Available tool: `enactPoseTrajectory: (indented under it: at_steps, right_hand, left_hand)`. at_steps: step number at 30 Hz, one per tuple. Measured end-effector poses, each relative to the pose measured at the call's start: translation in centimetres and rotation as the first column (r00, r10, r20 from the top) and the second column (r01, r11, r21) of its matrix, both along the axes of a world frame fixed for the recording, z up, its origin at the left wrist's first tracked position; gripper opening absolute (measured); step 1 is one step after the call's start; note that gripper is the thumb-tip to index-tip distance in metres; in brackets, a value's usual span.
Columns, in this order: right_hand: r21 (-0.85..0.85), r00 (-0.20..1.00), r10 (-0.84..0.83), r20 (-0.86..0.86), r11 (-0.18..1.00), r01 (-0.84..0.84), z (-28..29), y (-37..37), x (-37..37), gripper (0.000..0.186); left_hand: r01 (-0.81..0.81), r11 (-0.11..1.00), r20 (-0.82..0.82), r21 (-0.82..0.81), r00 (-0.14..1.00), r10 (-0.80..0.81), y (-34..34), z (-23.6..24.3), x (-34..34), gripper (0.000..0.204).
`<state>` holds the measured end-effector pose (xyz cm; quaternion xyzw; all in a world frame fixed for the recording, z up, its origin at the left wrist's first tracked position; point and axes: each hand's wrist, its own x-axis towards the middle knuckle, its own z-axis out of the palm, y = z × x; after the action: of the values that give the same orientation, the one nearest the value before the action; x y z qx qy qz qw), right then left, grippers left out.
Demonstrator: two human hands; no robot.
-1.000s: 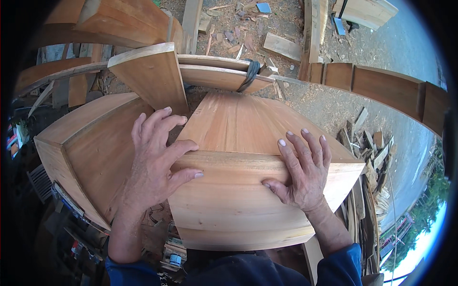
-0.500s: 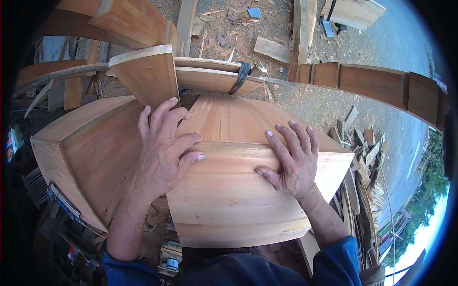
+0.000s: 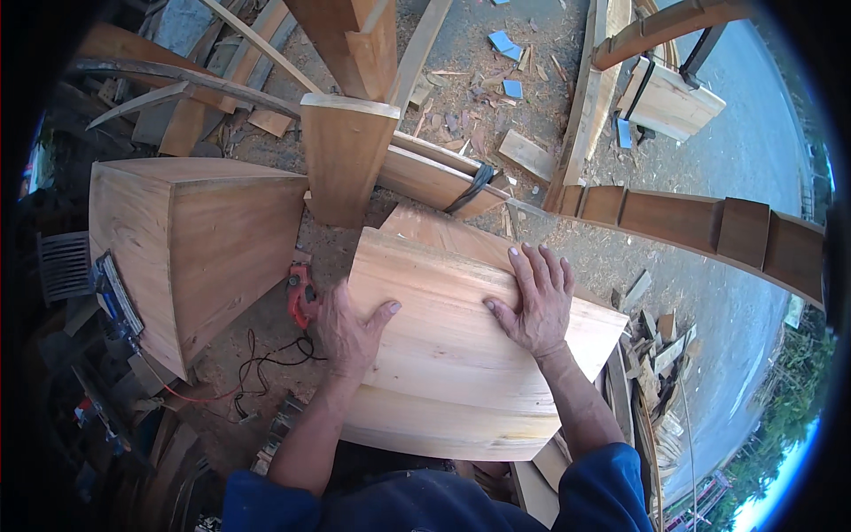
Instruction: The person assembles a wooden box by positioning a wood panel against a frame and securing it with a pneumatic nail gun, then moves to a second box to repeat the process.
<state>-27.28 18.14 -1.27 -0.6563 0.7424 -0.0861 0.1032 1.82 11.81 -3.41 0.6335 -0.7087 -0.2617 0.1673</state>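
A large pale-brown wooden box (image 3: 443,328) with a broad, slightly curved front panel is tilted in front of me. My left hand (image 3: 350,332) grips its left edge, the thumb lying on the panel and the fingers wrapped over the side, partly hidden. On the upper right of the panel rests my right hand (image 3: 536,301), its fingers stretched out over the far edge and its thumb spread on the near face. Left of this box stands another wooden box (image 3: 235,257) of like shape. Between the two, a red power tool (image 3: 301,294) lies on the ground, close to my left hand.
Cords (image 3: 257,368) run over the ground at the left. An upright wooden piece (image 3: 350,160) and a strapped pair of boards (image 3: 439,177) stand beyond the box. A curved wooden beam (image 3: 691,217) reaches right, above scrap wood (image 3: 660,346). Shavings cover the far ground.
The box has turned and its left side has drawn apart from the other box. My left hand has moved down to its left edge. The red tool now shows, and the view has shifted.
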Motion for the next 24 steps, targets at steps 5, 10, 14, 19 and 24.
enactPoseTrajectory:
  at_steps: [5,10,14,19,24]
  right_hand:
    - [-0.033,0.998,0.035,-0.046,0.999,-0.037,0.4,-0.1,0.7,0.077]
    - [-0.096,0.992,0.081,-0.099,0.991,-0.091,-0.8,1.1,0.9,0.083]
    - [-0.383,0.979,0.149,0.142,0.920,-0.084,5.8,-4.3,13.3,0.049]
    - [-0.420,0.618,0.543,0.568,0.837,-0.351,13.0,-12.9,39.9,0.022]
    - [-0.406,0.359,0.758,0.544,0.613,-0.678,13.2,-19.1,64.5,0.024]
  left_hand:
    - [0.032,0.997,0.041,0.066,0.999,-0.034,-0.4,0.9,0.0,0.083]
    - [0.013,0.999,0.005,-0.032,1.000,-0.013,0.4,0.4,0.9,0.084]
    - [-0.016,1.000,-0.029,-0.013,0.999,0.016,1.0,0.4,2.0,0.072]
    - [-0.055,0.996,-0.095,0.069,0.994,0.061,1.6,-2.0,-0.4,0.070]
    - [-0.118,0.986,-0.195,0.119,0.971,0.140,0.4,0.7,3.7,0.086]
